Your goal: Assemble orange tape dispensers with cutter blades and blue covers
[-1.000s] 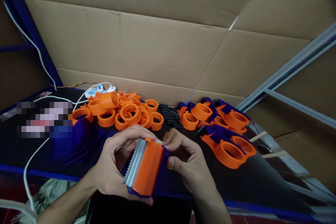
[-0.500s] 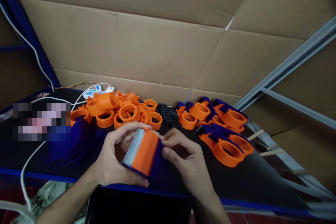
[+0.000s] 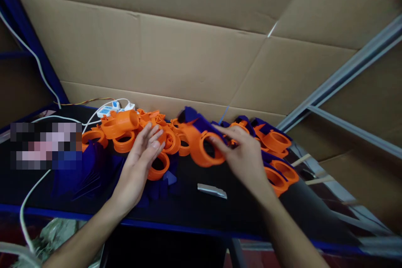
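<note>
My right hand [image 3: 243,153] grips an orange and blue tape dispenser [image 3: 201,153] by its ring and blue side, holding it raised above the table. My left hand [image 3: 138,163] is over the front of a pile of orange tape dispenser bodies [image 3: 124,140], fingers stretched and slightly curved; whether they touch a piece is unclear. An orange ring-shaped body [image 3: 159,166] lies just beside its fingertips. Below are small blue parts [image 3: 163,188]. Between my hands, silver metal strips [image 3: 212,191] lie on the black tabletop.
Several orange and blue dispensers [image 3: 281,173] are grouped at the right. Flat blue pieces [image 3: 83,171] are stacked at the left, near a blurred patch. A white power strip [image 3: 108,111] with cables stands at the back, against a cardboard wall [image 3: 188,58].
My left hand has let go of the dispenser and moved up and left to the orange pile. My right hand has carried the dispenser up and forward, uncovering the silver strips and small blue parts.
</note>
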`<state>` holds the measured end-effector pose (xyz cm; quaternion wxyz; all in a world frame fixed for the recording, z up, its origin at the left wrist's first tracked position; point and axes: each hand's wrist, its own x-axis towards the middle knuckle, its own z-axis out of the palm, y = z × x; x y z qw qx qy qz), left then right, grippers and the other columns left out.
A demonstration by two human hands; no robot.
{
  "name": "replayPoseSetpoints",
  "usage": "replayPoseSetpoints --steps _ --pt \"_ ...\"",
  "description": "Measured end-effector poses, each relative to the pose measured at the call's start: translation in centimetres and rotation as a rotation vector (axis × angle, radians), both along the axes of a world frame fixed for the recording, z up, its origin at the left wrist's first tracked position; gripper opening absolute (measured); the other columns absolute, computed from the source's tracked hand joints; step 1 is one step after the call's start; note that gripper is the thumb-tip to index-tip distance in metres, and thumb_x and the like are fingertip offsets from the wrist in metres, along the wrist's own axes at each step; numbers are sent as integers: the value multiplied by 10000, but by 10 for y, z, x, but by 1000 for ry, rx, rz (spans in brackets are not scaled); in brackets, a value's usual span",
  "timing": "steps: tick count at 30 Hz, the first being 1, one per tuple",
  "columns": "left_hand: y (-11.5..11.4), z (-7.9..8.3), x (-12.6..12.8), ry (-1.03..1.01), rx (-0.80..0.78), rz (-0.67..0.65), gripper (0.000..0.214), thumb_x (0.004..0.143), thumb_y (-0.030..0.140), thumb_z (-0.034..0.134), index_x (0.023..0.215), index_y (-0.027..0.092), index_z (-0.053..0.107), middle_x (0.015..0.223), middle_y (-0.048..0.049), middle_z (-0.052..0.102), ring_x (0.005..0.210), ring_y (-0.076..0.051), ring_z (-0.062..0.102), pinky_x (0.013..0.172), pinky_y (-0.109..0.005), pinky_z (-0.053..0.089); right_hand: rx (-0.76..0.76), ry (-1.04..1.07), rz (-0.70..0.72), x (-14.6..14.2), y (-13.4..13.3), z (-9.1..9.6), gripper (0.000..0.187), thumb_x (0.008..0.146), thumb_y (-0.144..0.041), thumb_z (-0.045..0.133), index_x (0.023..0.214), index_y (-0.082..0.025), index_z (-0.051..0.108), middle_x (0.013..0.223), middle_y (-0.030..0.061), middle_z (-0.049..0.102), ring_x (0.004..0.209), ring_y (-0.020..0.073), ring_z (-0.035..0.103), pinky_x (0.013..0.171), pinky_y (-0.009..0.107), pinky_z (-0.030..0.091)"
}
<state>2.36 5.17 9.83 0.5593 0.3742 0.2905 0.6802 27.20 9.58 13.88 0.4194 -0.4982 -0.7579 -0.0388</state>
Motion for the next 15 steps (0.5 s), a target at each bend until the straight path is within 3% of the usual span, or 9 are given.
replayPoseSetpoints --steps 3,7,10,15 --pt "-1 3 -4 31 25 -75 415 881 297 707 1292 271 651 1464 -87 599 1407 -313 501 1105 -460 483 -128 100 -231 54 47 18 348 835 -363 774 1139 -193 779 960 84 757 779 207 671 700 343 540" --pt "-1 3 -4 90 28 -162 350 891 298 694 1234 235 678 1354 -108 672 1328 -331 573 1048 -471 528 -310 227 -418 116 82 41 552 843 -469 710 1214 -62 736 956 171 761 561 109 614 549 290 445" --pt "0 0 -3 154 29 -260 303 922 325 660 1208 230 694 1320 -113 691 1305 -332 592 1019 -456 544 -336 120 -522 139 92 47 587 846 -504 675 1148 -6 750 887 204 755 564 115 625 546 320 391" --pt "-2 -1 -2 241 62 -368 265 957 330 612 1188 239 707 1308 -105 696 1274 -311 610 992 -426 554 -387 -29 -657 149 104 34 470 819 -408 774 1162 -87 753 728 139 750 702 246 703 655 352 454"
